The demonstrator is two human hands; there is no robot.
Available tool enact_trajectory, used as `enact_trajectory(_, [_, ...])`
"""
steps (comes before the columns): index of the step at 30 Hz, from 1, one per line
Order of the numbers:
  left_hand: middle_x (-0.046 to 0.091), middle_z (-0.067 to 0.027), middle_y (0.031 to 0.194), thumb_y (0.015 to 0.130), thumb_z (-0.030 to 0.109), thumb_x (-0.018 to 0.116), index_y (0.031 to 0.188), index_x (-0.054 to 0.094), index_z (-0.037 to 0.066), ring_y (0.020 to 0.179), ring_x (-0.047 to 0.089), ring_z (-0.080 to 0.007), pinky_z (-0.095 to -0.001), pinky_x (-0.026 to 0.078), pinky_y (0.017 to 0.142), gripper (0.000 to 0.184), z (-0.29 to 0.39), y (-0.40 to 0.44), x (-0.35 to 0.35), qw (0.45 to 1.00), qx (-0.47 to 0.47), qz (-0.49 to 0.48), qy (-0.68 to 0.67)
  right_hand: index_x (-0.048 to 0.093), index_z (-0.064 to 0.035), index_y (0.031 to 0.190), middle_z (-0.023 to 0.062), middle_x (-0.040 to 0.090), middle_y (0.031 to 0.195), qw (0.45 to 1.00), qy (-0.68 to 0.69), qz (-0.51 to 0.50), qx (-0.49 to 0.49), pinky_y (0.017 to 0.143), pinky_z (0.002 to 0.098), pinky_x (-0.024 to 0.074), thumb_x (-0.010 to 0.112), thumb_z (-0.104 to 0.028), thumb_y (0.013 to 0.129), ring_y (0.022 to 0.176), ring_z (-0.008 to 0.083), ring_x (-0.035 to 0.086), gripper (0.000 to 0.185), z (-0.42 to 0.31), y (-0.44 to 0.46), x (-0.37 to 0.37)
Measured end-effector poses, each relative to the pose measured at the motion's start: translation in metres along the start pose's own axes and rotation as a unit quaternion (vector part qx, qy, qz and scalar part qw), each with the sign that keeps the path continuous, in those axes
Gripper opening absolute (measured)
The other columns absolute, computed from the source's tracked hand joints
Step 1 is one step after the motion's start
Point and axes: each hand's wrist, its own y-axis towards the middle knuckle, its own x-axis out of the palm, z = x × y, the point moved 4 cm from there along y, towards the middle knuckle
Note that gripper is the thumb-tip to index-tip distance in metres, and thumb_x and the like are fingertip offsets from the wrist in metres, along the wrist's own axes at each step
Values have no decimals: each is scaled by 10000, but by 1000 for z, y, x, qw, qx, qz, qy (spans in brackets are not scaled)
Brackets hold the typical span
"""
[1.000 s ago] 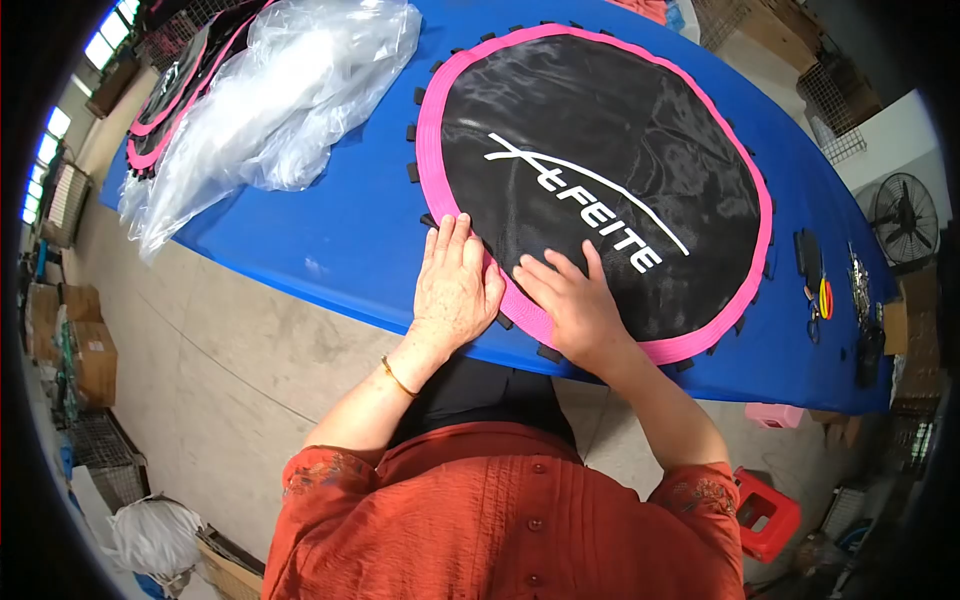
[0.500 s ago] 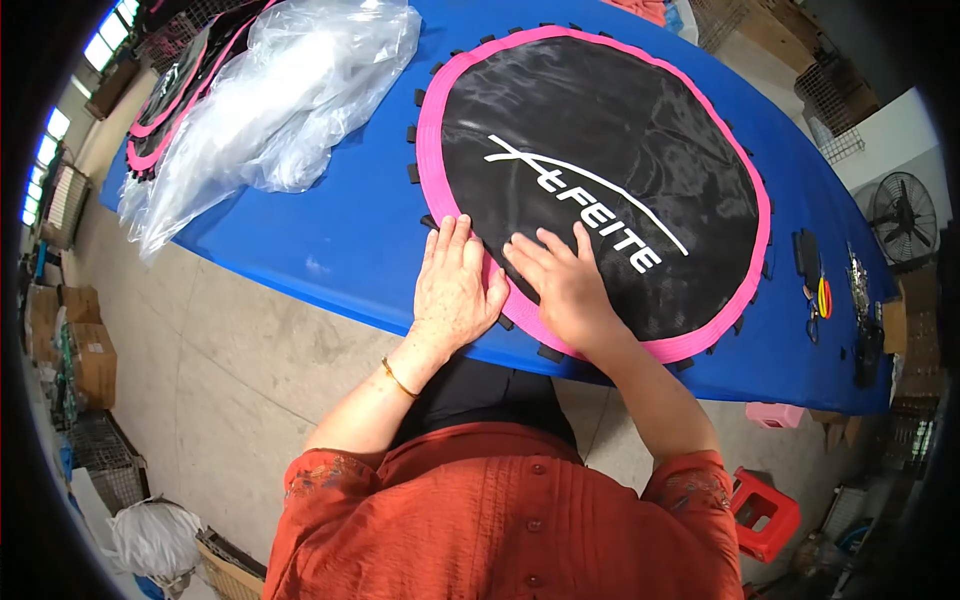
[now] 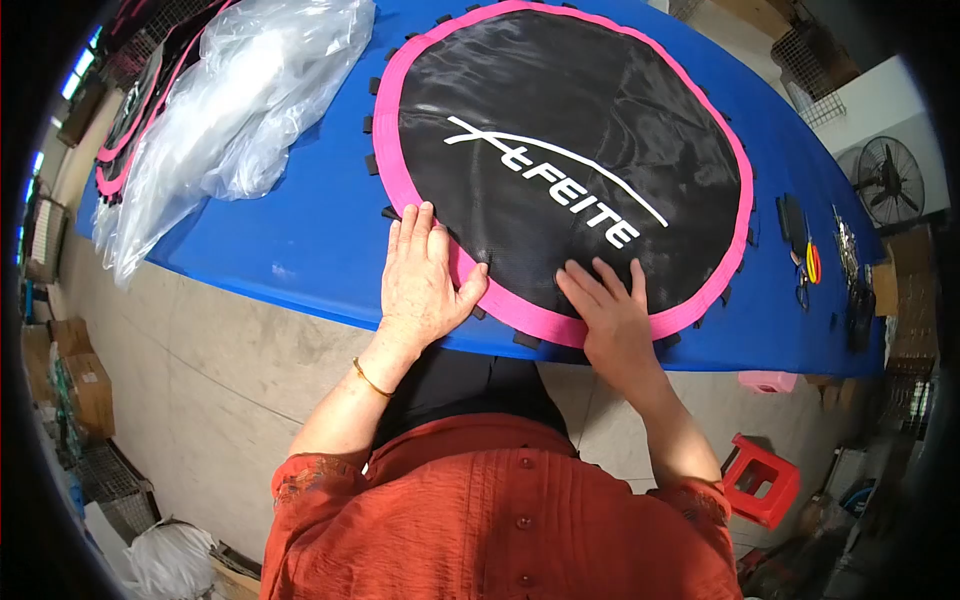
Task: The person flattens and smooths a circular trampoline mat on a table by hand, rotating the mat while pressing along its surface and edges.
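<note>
A round black mat (image 3: 560,110) with a pink border, white lettering and black tabs round its edge lies flat on the blue table (image 3: 300,235). My left hand (image 3: 422,280) rests on the near-left part of the pink border, fingers extended and thumb apart, holding nothing. Farther right, my right hand (image 3: 615,320) lies palm down over the near edge, its spread fingertips on the black fabric and its palm over the border. Some of the border is hidden under both hands.
Clear plastic sheeting (image 3: 245,90) lies at the table's left, partly over more pink-edged mats (image 3: 130,150). Scissors (image 3: 812,262) and small metal pieces lie at the right. Beyond are a fan (image 3: 888,180), a red stool (image 3: 762,480) on the floor and boxes (image 3: 90,390).
My right hand has slid right along the near border. My left hand stays on the border. The whole view has shifted slightly, with the mat appearing higher and farther left.
</note>
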Motion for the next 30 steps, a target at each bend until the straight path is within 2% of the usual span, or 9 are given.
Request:
enact_trajectory(6, [421, -368, 1611, 888, 520, 765, 1396, 544, -126, 1579, 315, -504, -587, 242, 1310, 851, 3, 0, -3, 1000, 14, -17, 8, 622, -142, 1502, 48, 620, 1533, 999, -28, 19, 19, 1266, 673, 246, 550, 92, 854, 1414, 353, 544, 693, 10, 9, 9])
enact_trajectory(13, [428, -383, 1594, 874, 492, 777, 1393, 540, -140, 1565, 325, -525, -597, 249, 1305, 851, 5, 0, -3, 1000, 17, -14, -4, 649, -112, 1479, 42, 622, 1537, 999, 6, -2, -32, 1270, 669, 222, 559, 44, 895, 1410, 346, 546, 612, -15, 22, 17])
enact_trajectory(15, [436, -381, 1588, 880, 471, 763, 1388, 546, -142, 1559, 334, -524, -596, 256, 1302, 825, 4, 0, -1, 1000, 17, -6, -1, 649, -114, 1483, 42, 615, 1546, 995, 32, 45, -83, 1267, 676, 217, 574, 15, 902, 1416, 347, 538, 599, -23, 36, 27])
enact_trajectory(20, [440, -380, 1584, 888, 453, 743, 1385, 554, -143, 1557, 337, -525, -597, 259, 1301, 798, 4, 0, -1, 1000, 16, -5, 0, 638, -117, 1503, 58, 622, 1549, 995, 30, 6, -92, 1271, 675, 204, 661, -3, 843, 1435, 363, 531, 670, -38, 67, 33])
enact_trajectory(25, [439, -381, 1583, 896, 450, 720, 1395, 549, -154, 1555, 337, -530, -598, 258, 1300, 801, 2, 0, 2, 1000, 17, 0, 3, 644, -113, 1497, 64, 628, 1539, 994, 45, 4, -95, 1275, 678, 187, 678, -22, 830, 1414, 364, 542, 673, -40, 60, 37])
enact_trajectory(27, [437, -383, 1582, 899, 444, 709, 1393, 551, -161, 1553, 335, -536, -600, 257, 1300, 797, 1, -1, 2, 1000, 25, -3, 4, 650, -119, 1491, 63, 634, 1530, 992, 32, 53, -107, 1262, 681, 221, 674, -20, 831, 1391, 360, 556, 668, -42, 64, 35])
enact_trajectory(30, [436, -385, 1582, 893, 437, 712, 1388, 555, -161, 1552, 335, -539, -602, 258, 1299, 793, 2, 0, 1, 1000, 23, -1, -5, 662, -126, 1475, 57, 645, 1511, 994, -14, 50, -95, 1249, 681, 250, 668, 0, 827, 1367, 354, 577, 660, -45, 92, 38])
